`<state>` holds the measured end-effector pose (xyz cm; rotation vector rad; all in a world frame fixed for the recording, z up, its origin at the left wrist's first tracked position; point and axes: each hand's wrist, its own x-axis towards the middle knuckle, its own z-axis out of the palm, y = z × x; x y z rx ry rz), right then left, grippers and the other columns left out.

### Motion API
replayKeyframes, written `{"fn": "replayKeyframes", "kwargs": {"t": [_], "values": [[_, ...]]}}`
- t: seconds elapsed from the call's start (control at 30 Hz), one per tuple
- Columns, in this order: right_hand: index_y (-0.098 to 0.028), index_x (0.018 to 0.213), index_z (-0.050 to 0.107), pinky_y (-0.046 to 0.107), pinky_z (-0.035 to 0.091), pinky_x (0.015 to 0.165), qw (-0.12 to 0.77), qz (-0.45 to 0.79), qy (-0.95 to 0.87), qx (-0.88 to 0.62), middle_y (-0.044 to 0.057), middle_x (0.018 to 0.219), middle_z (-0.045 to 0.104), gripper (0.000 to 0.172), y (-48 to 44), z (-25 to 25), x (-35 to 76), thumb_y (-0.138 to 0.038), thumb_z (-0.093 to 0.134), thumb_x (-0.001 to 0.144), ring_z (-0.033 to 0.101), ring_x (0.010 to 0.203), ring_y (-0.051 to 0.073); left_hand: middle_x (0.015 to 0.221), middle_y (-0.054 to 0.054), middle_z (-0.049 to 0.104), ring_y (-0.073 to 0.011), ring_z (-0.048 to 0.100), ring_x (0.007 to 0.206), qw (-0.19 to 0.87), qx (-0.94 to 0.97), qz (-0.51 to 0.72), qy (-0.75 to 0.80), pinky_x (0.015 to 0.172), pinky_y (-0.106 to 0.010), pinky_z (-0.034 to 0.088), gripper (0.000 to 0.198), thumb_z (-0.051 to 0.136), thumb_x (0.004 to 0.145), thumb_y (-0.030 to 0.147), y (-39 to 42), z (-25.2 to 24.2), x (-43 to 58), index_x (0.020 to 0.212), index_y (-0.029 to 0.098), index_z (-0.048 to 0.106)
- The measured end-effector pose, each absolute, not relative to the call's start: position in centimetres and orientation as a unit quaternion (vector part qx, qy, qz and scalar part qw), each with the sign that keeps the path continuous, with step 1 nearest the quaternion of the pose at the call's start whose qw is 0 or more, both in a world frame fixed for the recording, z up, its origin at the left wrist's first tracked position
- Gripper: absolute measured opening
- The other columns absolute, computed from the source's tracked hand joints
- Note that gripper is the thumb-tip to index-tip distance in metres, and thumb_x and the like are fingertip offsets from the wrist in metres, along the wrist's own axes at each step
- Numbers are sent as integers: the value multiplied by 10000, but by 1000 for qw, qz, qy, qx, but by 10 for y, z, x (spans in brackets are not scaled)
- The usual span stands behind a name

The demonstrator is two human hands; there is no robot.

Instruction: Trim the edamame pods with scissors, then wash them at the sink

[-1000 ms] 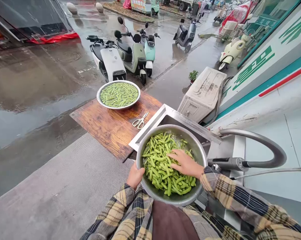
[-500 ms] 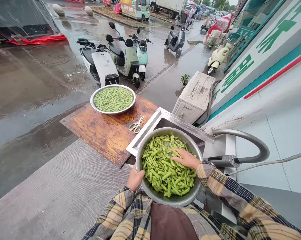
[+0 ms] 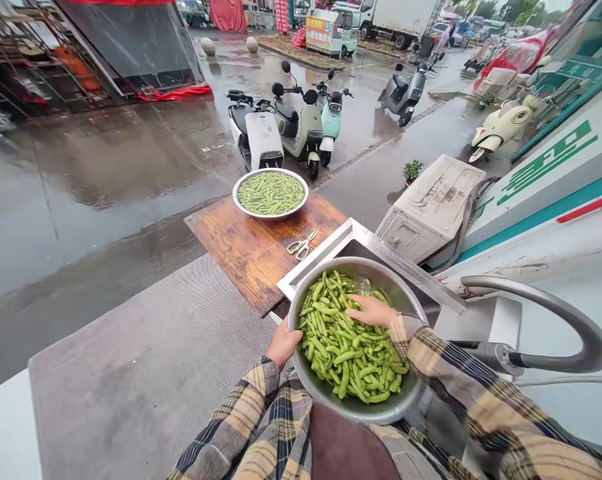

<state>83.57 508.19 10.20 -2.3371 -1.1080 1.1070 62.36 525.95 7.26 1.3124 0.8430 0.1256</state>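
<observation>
A large metal basin [image 3: 417,308] full of green edamame pods [image 3: 348,357] rests at the sink's near edge, close to my body. My left hand [image 3: 283,343] grips its left rim, with the thumb on the inside and the other fingers hidden beneath. Inside the basin, my right hand [image 3: 373,311] lies on the pods with its fingers stretched out. Its fingertips are partly sunk among them, and I see no pod held. Some water shows near the basin's far wall.
A second basin [image 3: 305,200] of pods in water stands on the wooden board [image 3: 241,257]. Scissors [image 3: 302,245] lie there, left of the steel sink [image 3: 353,230]. A curved faucet [image 3: 588,327] juts in at right. Parked scooters [image 3: 264,137] and a grey box [image 3: 433,207] stand beyond.
The view has swung left, so the scene sits further right. My right hand has moved slightly across the pods, and they have drawn away from the basin's far right wall. My left hand keeps its grip.
</observation>
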Motion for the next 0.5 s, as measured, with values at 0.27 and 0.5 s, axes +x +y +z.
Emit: {"fn": "replayKeyframes", "kwargs": {"t": [0.27,0.5], "values": [[-381,1473,349,562,416,971,65,304,-463,-830,138,1548,320,829,5079,96,802,-688,617,751,483,1272,411,817,-42,684,-236,618,801,691,608,79,383,755,-353,511,465,551,523,159,5256,66,614,981,136,628],[-264,1320,543,414,466,924,77,244,-418,-872,114,1239,629,439,5054,101,840,-406,520,906,613,1108,284,789,-33,674,-227,621,750,705,598,79,374,727,-361,520,481,564,523,149,5256,63,615,999,137,633]]}}
